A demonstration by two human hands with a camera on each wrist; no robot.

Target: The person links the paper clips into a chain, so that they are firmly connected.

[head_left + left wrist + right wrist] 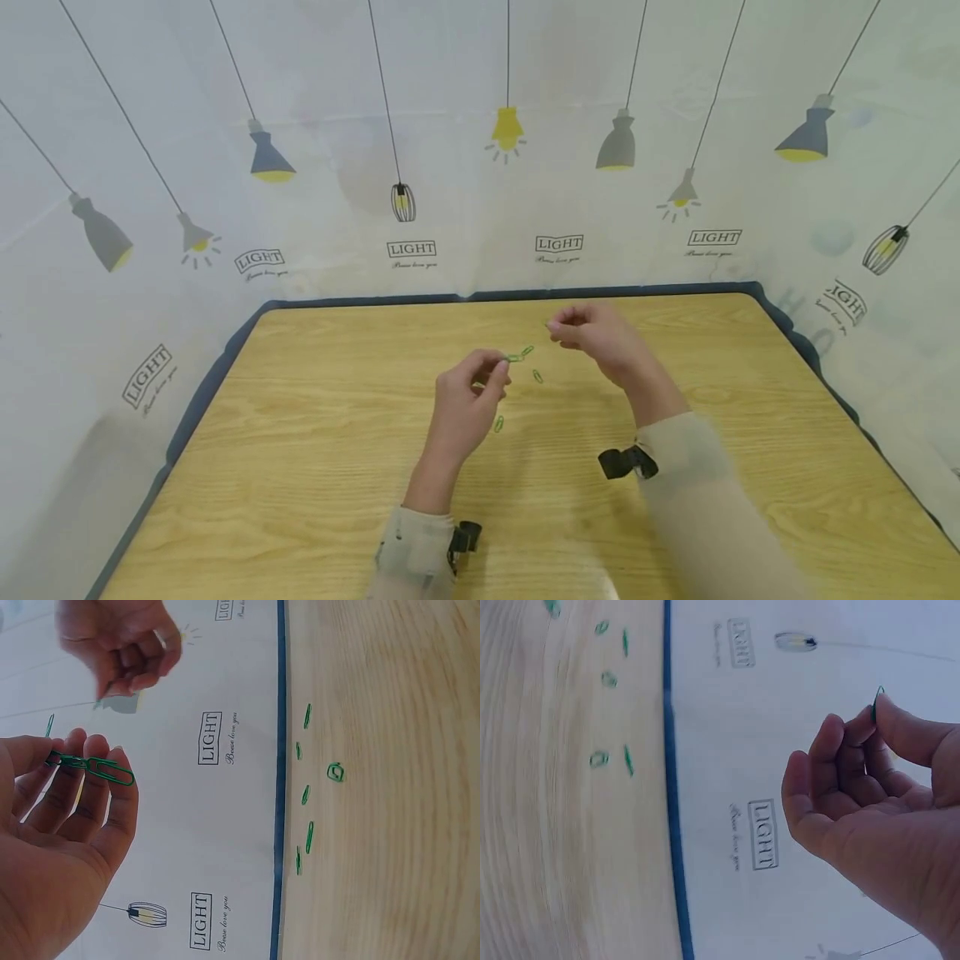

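Green paper clips (109, 771) linked in a short chain hang by the fingers of my left hand (468, 396), whose thumb and fingertips pinch one of them. Another clip end (50, 725) sticks out past the thumb in the left wrist view. To the right and a little farther back, my right hand (600, 337) pinches a single green paper clip (880, 697) between thumb and forefinger. Most of that clip is hidden by the fingertips. Both hands are raised above the wooden table (315, 467), apart from each other.
Several loose green paper clips lie scattered on the tabletop, among them one clip (537, 376) between the hands and another clip (498, 424) beside the left wrist. A pale wall covering (465, 267) printed with lamps borders the table at the back and sides.
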